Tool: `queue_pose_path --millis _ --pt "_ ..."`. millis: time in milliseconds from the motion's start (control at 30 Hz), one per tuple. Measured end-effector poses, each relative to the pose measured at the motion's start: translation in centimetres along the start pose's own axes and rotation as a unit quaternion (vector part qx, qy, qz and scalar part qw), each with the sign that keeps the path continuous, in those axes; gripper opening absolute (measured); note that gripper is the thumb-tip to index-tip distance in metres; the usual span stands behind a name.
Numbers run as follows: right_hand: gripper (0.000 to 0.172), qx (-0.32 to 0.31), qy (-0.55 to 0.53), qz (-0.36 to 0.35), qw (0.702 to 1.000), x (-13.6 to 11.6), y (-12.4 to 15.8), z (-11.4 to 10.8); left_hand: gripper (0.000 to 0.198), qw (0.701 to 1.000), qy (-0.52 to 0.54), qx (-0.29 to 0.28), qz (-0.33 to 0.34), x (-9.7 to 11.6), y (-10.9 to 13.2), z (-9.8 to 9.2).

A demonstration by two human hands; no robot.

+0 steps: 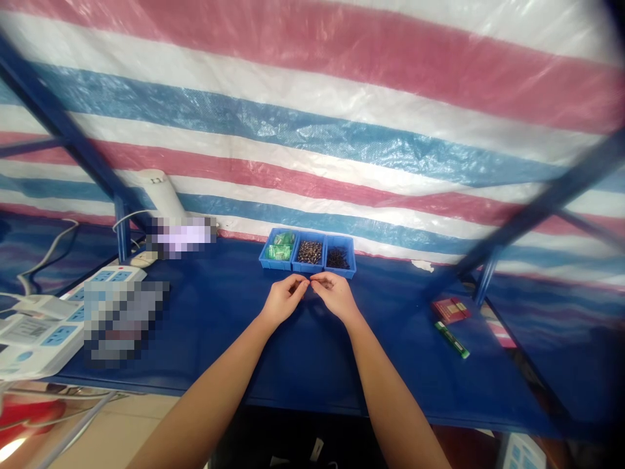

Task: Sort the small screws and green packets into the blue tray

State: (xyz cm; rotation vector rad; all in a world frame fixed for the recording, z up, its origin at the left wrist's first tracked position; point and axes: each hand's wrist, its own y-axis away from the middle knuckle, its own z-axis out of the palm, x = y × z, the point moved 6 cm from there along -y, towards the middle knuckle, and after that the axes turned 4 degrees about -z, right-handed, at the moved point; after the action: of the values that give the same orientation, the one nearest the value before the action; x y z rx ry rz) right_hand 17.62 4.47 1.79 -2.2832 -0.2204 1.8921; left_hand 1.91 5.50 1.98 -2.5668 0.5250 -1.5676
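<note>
My left hand [287, 297] and my right hand [333, 293] meet over the middle of the blue table, thumbs and fingertips pinched almost together. Whatever lies between the fingertips is too small to make out. Just beyond them three blue bins stand side by side. The left bin [276, 264] has green-and-white packets [281, 251] in it. Small brownish metallic pieces [309, 251] fill the middle bin [307, 267]. In the right bin [347, 272] are small dark pieces, perhaps screws [336, 258].
A white power strip [58, 339] with plugs and cables lies at the left, beside a blurred-out item [127, 319]. A white cylinder [165, 192] leans at the back left. On the right are a red box [452, 309] and a green tube [452, 340]. Blue frame bars [537, 208] slant upward.
</note>
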Motion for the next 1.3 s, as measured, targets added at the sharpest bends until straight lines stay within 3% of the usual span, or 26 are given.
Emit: queue_pose_path --millis 633,767,967,1300 --pt "0.02 0.009 -0.013 0.0 1.0 -0.1 0.0 0.2 0.026 0.999 0.033 0.001 0.015 -0.2 0.0 0.1" --pt "0.021 0.035 -0.056 0.033 0.997 0.3 0.1 0.2 0.03 0.999 0.037 -0.016 0.026 -0.1 0.0 0.5" --pt "0.028 0.01 -0.108 0.078 0.991 0.3 0.3 1.2 0.025 0.999 0.017 0.023 0.022 -0.3 -0.1 0.0" --pt "0.03 0.05 -0.16 0.132 0.977 1.1 0.1 0.7 0.028 0.999 0.01 0.024 0.025 0.0 0.0 0.0"
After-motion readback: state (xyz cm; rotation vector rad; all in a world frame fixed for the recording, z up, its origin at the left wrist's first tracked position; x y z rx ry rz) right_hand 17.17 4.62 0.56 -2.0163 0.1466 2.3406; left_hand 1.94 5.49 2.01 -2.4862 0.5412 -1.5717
